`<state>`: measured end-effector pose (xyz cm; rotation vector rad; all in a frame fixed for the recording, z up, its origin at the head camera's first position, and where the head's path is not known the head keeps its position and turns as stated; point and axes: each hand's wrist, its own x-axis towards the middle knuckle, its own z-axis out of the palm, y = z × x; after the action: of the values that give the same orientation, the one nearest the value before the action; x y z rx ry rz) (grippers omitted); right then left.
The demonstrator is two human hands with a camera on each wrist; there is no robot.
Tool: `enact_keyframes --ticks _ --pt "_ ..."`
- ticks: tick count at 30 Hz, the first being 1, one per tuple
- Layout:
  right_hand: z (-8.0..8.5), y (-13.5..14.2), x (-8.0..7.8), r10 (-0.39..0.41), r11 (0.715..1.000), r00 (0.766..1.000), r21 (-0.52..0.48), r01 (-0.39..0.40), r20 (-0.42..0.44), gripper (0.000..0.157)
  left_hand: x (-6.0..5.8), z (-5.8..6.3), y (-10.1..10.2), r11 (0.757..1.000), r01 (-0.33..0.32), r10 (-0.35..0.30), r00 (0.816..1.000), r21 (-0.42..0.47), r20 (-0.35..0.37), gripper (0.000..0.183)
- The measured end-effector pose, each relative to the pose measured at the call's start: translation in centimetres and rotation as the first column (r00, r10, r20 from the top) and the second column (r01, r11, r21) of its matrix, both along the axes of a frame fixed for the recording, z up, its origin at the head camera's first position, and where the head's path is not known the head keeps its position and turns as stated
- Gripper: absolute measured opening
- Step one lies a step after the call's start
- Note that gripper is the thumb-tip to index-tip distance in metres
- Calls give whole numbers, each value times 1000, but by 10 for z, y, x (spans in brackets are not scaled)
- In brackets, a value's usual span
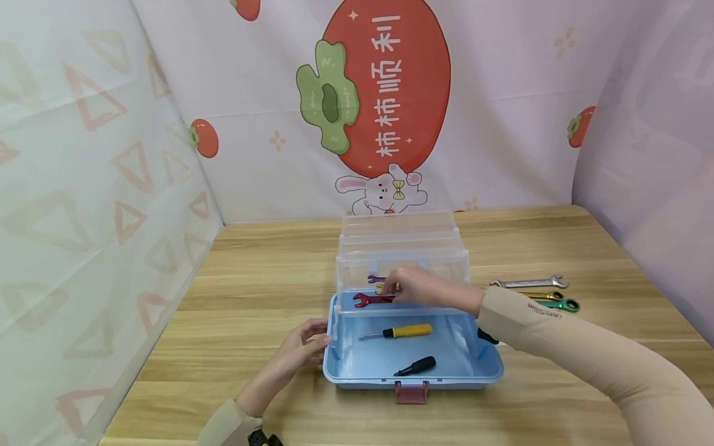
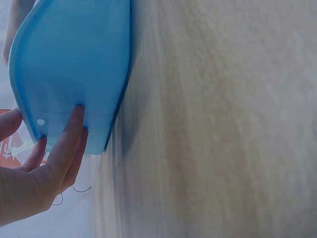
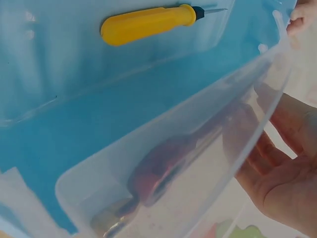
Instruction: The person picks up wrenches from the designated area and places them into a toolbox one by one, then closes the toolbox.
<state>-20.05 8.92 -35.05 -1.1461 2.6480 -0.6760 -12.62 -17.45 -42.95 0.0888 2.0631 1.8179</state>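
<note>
A light blue toolbox (image 1: 413, 374) stands with its clear lid (image 1: 401, 243) raised. My left hand (image 1: 298, 347) rests against its left end, fingers extended along the outer wall (image 2: 64, 64) and thumb at the rim. My right hand (image 1: 413, 287) reaches down into the translucent tray, fingers bent around the shaft of a red combination wrench (image 1: 365, 300). In the right wrist view, the tray wall blurs the wrench (image 3: 158, 168) and fingertips. Behind it lie a purple wrench (image 1: 375, 279) and a gold wrench (image 1: 380, 288), partly hidden by the hand.
Inside the box lie a yellow-handled screwdriver (image 1: 413, 330) and a black screwdriver (image 1: 419, 365). A reddish latch (image 1: 411, 393) hangs at the front. On the table to the right are a silver wrench (image 1: 535, 282), a gold wrench (image 1: 552, 296) and a green wrench (image 1: 566, 305).
</note>
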Motion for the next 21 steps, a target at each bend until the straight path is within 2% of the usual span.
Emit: enact_keyframes --ticks 10,21 --pt "12 26 5 -27 998 998 -51 30 54 18 0 -1 0 1000 -2 2 1000 1 -1 50" --pt "16 58 4 -41 990 997 -132 50 66 18 0 0 0 1000 2 -2 1000 2 2 50"
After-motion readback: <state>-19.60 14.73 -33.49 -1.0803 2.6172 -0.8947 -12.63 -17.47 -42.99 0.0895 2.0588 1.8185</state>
